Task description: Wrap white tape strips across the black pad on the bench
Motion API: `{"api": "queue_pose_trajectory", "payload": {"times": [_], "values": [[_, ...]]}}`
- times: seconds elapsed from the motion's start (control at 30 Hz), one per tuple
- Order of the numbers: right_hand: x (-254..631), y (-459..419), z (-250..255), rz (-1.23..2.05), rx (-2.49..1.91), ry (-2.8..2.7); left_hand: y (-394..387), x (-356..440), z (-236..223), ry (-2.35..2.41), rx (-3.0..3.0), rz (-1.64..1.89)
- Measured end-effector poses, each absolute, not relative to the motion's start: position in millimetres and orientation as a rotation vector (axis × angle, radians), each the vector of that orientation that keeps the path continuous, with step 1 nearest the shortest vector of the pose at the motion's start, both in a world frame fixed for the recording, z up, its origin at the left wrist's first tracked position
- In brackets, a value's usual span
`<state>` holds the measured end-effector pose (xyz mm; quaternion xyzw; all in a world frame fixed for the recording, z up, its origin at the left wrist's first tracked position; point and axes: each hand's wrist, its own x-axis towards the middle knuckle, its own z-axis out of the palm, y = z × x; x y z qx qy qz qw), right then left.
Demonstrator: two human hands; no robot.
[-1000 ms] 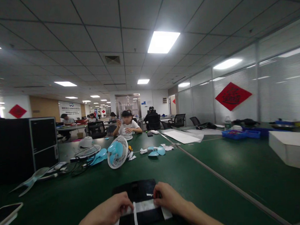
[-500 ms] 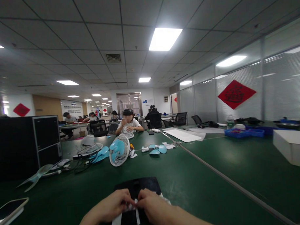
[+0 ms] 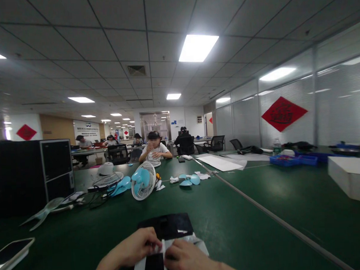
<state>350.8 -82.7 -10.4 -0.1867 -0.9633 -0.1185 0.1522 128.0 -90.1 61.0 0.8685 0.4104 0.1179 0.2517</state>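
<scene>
Close in front of me lies a flat black object point(image 3: 165, 223) with white strips and thin, crumpled white material point(image 3: 198, 241) on it. My left hand point(image 3: 142, 244) is closed, its fingertips pinched at the upper end of a narrow white strip point(image 3: 164, 246). On the other side of that strip, my right hand point(image 3: 186, 257) has its fingers curled against it, low over the black object. Another, wider white strip point(image 3: 139, 268) comes out below my left hand. My fingers cover part of what they grip, and the material's kind is unclear.
A white fan cage with blue blades point(image 3: 143, 180) leans ahead of me, near a loose blue fan blade point(image 3: 189, 179). A phone point(image 3: 13, 253) and a black computer case point(image 3: 30, 175) are at left. At right are a white box point(image 3: 351, 176) and a blue tray point(image 3: 287, 160). A person point(image 3: 155, 149) sits opposite.
My right hand has moved down and slightly toward me along the strip, uncovering more of the crumpled white material. My left hand has barely moved.
</scene>
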Motion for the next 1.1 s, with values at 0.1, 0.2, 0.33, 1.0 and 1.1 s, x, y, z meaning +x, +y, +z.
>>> {"api": "queue_pose_trajectory", "payload": {"times": [0.1,0.2,0.33,1.0,1.1], "values": [[350,-84,-7,-0.498,-0.458,-2.743,-88,127,59,1.11,2.365,0.34],[351,-84,-6,-0.536,-0.413,-2.763,-88,127,59,1.113,2.363,0.345],[354,-86,-1,-0.302,-0.397,-2.826,-88,127,60,1.135,2.348,0.357],[374,-81,33,0.368,-1.064,-2.433,-78,119,51,1.406,2.185,0.268],[388,-78,41,0.424,-1.153,-2.435,-75,110,47,1.407,2.2,0.254]]}}
